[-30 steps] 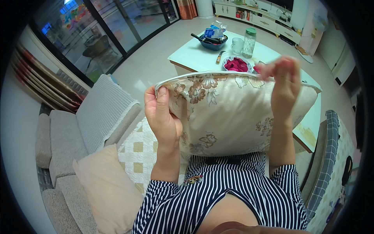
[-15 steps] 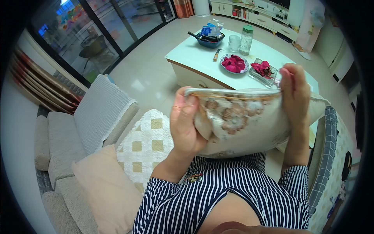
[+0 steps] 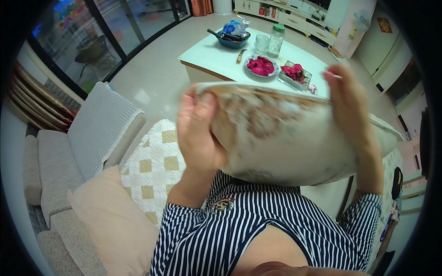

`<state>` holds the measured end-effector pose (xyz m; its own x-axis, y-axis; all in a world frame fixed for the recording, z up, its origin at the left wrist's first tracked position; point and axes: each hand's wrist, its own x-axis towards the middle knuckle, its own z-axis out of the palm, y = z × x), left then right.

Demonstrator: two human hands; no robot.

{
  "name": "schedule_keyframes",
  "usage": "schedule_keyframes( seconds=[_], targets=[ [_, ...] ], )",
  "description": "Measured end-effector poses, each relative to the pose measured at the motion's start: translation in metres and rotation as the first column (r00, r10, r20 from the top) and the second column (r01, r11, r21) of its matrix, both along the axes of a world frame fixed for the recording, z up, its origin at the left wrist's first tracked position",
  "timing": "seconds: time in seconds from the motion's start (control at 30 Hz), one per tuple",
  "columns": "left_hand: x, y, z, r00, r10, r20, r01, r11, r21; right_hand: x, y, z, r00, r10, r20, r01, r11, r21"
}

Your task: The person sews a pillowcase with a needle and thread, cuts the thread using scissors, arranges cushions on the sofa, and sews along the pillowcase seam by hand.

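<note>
A cream cushion [image 3: 290, 147] with a brown flower pattern is held up in front of my striped top. My left hand [image 3: 198, 131] grips its left end, thumb on the patterned face and fingers behind the upper corner. On the other side my right hand [image 3: 347, 103] holds the cushion near its upper right edge, blurred by motion. The cushion's right corner sticks out past my right wrist. Its far side is hidden from me.
Beyond the cushion stands a white table [image 3: 207, 57] with a plate of dark pink petals [image 3: 261, 66], a glass tray [image 3: 294, 77], a green-lidded jar [image 3: 275, 41], a glass mug [image 3: 261, 43], a knife [image 3: 241, 56] and a blue basin [image 3: 232, 42]. A sofa with a peach pillow [image 3: 113, 221] is at left.
The cushion and both hands have come up a little, and my hands are farther apart in the view. The cushion's upper edge now slopes down to the right. The room has shifted left.
</note>
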<state>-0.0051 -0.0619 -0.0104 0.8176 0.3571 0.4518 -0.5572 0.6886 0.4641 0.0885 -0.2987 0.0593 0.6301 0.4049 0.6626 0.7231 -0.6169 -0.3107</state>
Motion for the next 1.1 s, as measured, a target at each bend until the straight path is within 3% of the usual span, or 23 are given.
schedule_keyframes(
  seconds=[0.03,0.1,0.13,0.2,0.3,0.47,0.53,0.6,0.67,0.7,0.73,0.8,0.87,0.97,1.0,1.07,1.1],
  targets=[
    [0.009,0.009,-0.009,0.993,0.115,0.029,-0.116,0.992,0.05,0.01,0.017,-0.016,0.993,-0.048,-0.105,0.048,0.999,-0.009],
    [0.033,0.036,-0.04,0.961,0.251,-0.116,-0.227,0.956,0.184,0.048,0.038,-0.069,1.0,0.015,-0.004,-0.015,1.0,-0.015],
    [0.044,0.048,-0.06,0.949,0.225,-0.222,-0.187,0.966,0.179,0.067,0.045,-0.092,0.997,0.068,0.024,-0.069,0.997,0.031],
    [0.051,0.05,-0.084,0.934,0.123,-0.336,-0.101,0.991,0.083,0.088,0.058,-0.115,1.0,0.004,-0.015,-0.003,0.995,0.097],
    [0.055,0.04,-0.092,0.922,0.091,-0.377,-0.092,0.996,0.014,0.105,0.063,-0.126,0.994,-0.074,-0.079,0.085,0.986,0.141],
    [0.067,0.034,-0.08,0.911,0.147,-0.386,-0.135,0.989,0.059,0.12,0.055,-0.111,0.994,-0.11,-0.013,0.111,0.974,0.199],
    [0.079,0.039,-0.085,0.895,0.228,-0.383,-0.193,0.973,0.129,0.117,0.058,-0.099,0.993,0.035,-0.116,0.02,0.897,0.442],
    [0.092,0.042,-0.087,0.885,0.285,-0.368,-0.239,0.957,0.165,0.11,0.064,-0.095,0.961,0.277,0.021,-0.225,0.733,0.642],
    [0.103,0.045,-0.085,0.873,0.333,-0.355,-0.275,0.939,0.206,0.084,0.065,-0.079,0.807,0.59,-0.021,-0.29,0.427,0.857],
    [0.107,0.048,-0.081,0.868,0.379,-0.322,-0.308,0.918,0.25,0.073,0.055,-0.072,0.68,0.731,0.065,-0.325,0.221,0.92],
    [0.113,0.051,-0.078,0.86,0.423,-0.286,-0.341,0.893,0.293,0.067,0.043,-0.066,0.532,0.828,0.177,-0.317,0.002,0.948],
    [0.119,0.059,-0.077,0.844,0.458,-0.279,-0.359,0.869,0.341,0.075,0.01,-0.056,0.21,0.886,0.413,-0.481,-0.274,0.833],
    [0.119,0.06,-0.076,0.838,0.47,-0.278,-0.359,0.858,0.369,0.067,-0.015,-0.023,0.073,0.902,0.425,-0.49,-0.339,0.803],
    [0.125,0.063,-0.075,0.836,0.462,-0.297,-0.359,0.869,0.341,0.072,-0.054,-0.01,0.149,0.777,0.611,-0.468,-0.489,0.736],
    [0.125,0.063,-0.073,0.834,0.462,-0.302,-0.359,0.869,0.341,0.07,-0.047,0.001,0.377,0.607,0.699,-0.588,-0.426,0.687],
    [0.126,0.064,-0.072,0.831,0.438,-0.343,-0.327,0.884,0.334,0.074,-0.057,0.003,0.547,0.371,0.751,-0.683,-0.322,0.656],
    [0.127,0.065,-0.073,0.831,0.437,-0.345,-0.328,0.884,0.333,0.08,-0.085,-0.002,0.619,0.309,0.722,-0.65,-0.314,0.692]
  ],
)
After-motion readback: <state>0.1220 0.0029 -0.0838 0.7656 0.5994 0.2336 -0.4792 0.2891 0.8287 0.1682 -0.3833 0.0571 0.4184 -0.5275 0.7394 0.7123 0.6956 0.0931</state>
